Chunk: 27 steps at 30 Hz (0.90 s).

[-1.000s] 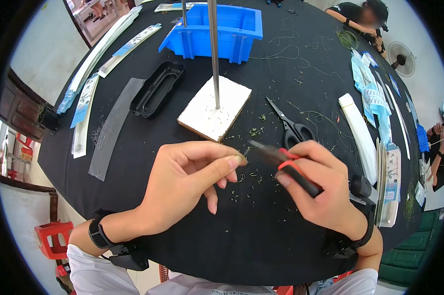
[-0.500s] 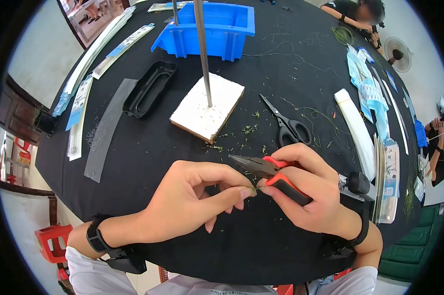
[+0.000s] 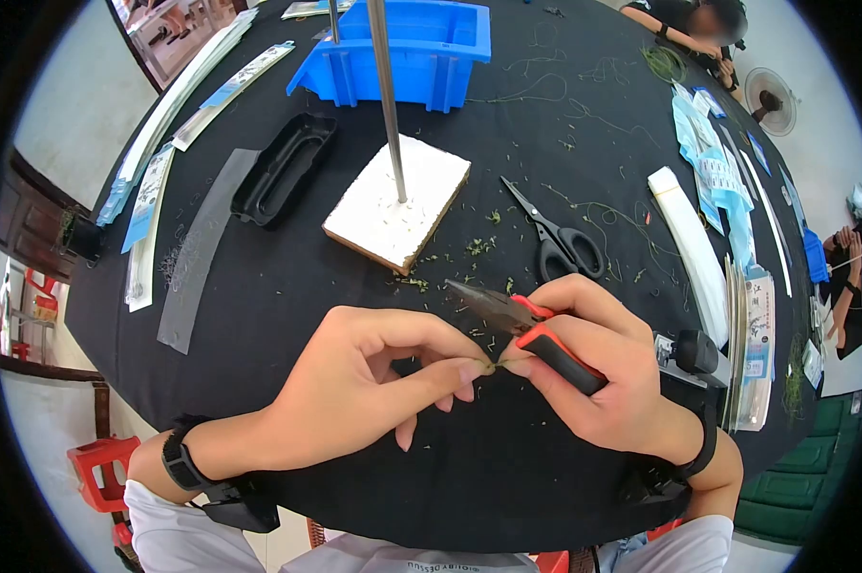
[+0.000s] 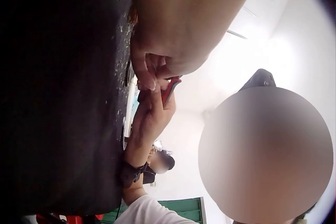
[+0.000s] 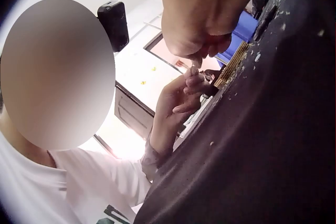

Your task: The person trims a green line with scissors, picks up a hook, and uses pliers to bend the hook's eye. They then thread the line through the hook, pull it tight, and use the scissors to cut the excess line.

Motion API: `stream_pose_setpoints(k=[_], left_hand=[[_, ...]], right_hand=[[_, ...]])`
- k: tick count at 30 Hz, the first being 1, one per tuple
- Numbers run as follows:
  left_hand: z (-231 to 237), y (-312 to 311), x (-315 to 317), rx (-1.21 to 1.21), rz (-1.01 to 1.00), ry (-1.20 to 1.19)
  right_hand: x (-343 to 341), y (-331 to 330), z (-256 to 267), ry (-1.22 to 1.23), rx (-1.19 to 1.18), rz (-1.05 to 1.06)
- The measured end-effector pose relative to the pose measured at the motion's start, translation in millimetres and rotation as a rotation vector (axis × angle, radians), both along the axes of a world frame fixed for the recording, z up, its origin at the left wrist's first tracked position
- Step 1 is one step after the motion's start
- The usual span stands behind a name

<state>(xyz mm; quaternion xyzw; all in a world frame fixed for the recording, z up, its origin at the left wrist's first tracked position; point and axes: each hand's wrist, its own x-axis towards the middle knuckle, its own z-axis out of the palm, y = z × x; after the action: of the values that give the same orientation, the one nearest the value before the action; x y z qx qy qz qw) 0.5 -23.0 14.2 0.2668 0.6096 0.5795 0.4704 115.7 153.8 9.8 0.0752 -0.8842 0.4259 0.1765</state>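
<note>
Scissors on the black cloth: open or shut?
Shut. In the head view, the scissors narrow to a single tip, with no gap visible between the blades.

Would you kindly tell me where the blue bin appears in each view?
Head: the blue bin is at the top, just left of centre.
Left wrist: not visible.
Right wrist: part of the blue bin shows at upper right.
Shared landmark: the left hand, visible in all three.

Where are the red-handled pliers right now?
Head view, right of centre: the pliers are in the person's right hand, just below the black scissors in the picture.
</note>
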Motion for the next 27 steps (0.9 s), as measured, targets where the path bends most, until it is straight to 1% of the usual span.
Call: stream_pose_setpoints(k=[10, 12, 19, 24, 27], left_hand=[[-1.7, 1.1, -0.9, -0.043, 0.012, -0.103], [-2.1, 0.5, 0.4, -0.028, 0.017, -0.077], [-5.4, -1.3, 2.7, -0.004, 0.012, 0.038], [-6.5, -1.1, 6.0, -0.004, 0.049, 0.107], [-6.3, -1.4, 6.1, 0.015, 0.058, 0.152]], right_hand=[[0.1, -1.3, -3.4, 0.047, 0.085, -0.005], [0.1, -1.7, -3.2, 0.059, 0.097, -0.009], [1.6, -4.6, -2.5, -0.010, -0.011, -0.011], [1.6, -4.2, -4.9, -0.099, -0.106, -0.019], [0.3, -1.3, -8.2, -0.092, -0.123, 0.007]])
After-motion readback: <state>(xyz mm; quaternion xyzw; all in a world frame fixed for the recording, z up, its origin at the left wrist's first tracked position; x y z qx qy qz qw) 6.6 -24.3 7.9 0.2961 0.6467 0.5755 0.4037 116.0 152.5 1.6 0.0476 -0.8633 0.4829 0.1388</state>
